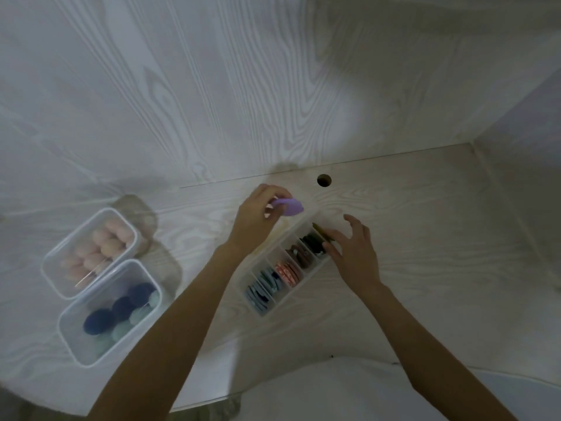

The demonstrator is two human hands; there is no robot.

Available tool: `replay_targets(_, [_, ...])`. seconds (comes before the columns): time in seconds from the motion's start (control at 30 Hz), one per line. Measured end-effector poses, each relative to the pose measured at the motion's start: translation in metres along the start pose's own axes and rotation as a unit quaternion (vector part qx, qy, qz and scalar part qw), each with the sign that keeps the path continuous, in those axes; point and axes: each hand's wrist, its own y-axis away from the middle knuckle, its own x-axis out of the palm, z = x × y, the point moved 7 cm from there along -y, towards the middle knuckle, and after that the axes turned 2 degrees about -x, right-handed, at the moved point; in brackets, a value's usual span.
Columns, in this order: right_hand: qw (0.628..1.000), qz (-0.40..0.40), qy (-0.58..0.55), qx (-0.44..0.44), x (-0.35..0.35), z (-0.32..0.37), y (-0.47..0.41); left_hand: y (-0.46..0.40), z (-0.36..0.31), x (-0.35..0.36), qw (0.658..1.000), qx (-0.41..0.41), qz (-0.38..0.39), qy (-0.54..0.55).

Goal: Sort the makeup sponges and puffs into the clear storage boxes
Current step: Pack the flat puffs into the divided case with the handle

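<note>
My left hand pinches a flat purple puff just above the far end of a long clear divided box. Its compartments hold upright puffs: blue, red patterned, brown and dark green. My right hand rests with fingers spread against the box's far right side, touching the dark green puffs. At the left stand two clear tubs: one with pink sponges, one with navy and mint sponges.
Everything sits on a pale wood-grain desk with a round cable hole behind the divided box. A wood-grain wall rises behind, and a side panel closes the right. The desk's front edge runs near my body.
</note>
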Motion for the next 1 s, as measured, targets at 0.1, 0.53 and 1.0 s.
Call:
replay_targets(0.1, [1.0, -0.019, 0.004, -0.002, -0.001, 0.001, 0.002, -0.013, -0.025, 0.039, 0.997, 0.064, 0.042, -0.026])
replay_targets(0.53, [0.999, -0.039, 0.011, 0.008, -0.006, -0.007, 0.001, -0.023, -0.025, 0.108, 0.952, 0.15, 0.229, -0.138])
replay_targets(1.0, [0.996, -0.08, 0.006, -0.031, -0.018, -0.014, -0.016, -0.005, -0.006, 0.09, 0.941, 0.141, 0.12, -0.284])
